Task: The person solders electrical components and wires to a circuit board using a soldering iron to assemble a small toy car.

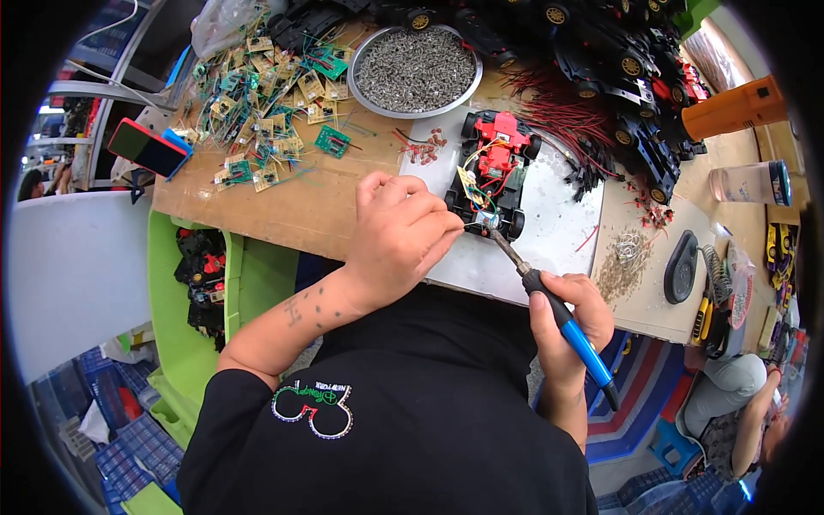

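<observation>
Right hand (566, 322) clamped on soldering iron (549, 300), left hand (399, 236) pinched at toy car chassis (493, 176) on tabletop (283, 202); risk: tip slips, scorching wires or fingers.

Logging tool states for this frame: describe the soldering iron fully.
The soldering iron has a blue handle with a black grip collar and a thin dark metal shaft. It slants from lower right up to the upper left, tip at the rear of the open toy car chassis. The right hand grips its handle; the left hand pinches something thin near the tip. Its cord is not clearly visible.
</observation>
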### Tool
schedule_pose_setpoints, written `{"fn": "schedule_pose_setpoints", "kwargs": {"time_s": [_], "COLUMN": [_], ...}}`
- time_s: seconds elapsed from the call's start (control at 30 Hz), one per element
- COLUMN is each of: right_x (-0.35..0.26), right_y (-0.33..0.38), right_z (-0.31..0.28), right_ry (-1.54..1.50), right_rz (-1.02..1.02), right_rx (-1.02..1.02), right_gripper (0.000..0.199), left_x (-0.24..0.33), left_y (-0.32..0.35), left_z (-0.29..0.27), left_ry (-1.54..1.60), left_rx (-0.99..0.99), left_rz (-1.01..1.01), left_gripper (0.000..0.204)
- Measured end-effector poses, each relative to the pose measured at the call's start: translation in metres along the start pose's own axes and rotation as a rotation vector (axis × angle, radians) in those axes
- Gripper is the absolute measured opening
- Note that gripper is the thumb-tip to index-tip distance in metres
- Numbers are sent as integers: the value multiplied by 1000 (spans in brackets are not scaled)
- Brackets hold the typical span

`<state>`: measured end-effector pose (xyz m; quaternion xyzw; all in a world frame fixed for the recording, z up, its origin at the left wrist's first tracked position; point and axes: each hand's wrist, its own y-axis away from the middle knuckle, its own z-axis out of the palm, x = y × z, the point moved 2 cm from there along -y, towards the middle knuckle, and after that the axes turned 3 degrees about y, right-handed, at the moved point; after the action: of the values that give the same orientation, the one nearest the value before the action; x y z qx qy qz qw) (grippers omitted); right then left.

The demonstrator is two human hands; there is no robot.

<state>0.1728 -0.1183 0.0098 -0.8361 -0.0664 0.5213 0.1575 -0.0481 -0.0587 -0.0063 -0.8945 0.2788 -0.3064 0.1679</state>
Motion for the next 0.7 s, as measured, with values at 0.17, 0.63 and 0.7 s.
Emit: {"fn": "schedule_pose_setpoints", "kwargs": {"time_s": [0.17,0.63,0.7], "right_x": [1,-16,-20], "right_y": [-1,-14,-17], "right_z": [3,-1,-1], "right_ry": [16,131,136], "right_rz": [15,38,30], "right_rx": [-17,-75,-100], "right_gripper": [23,23,23], "left_x": [0,0,1], "left_y": [-1,7,7], "left_z": [1,19,21], "left_ry": [8,19,-8], "left_rx": [5,74,76], "left_rz": [-2,187,203], "left_gripper": [17,25,26]}}
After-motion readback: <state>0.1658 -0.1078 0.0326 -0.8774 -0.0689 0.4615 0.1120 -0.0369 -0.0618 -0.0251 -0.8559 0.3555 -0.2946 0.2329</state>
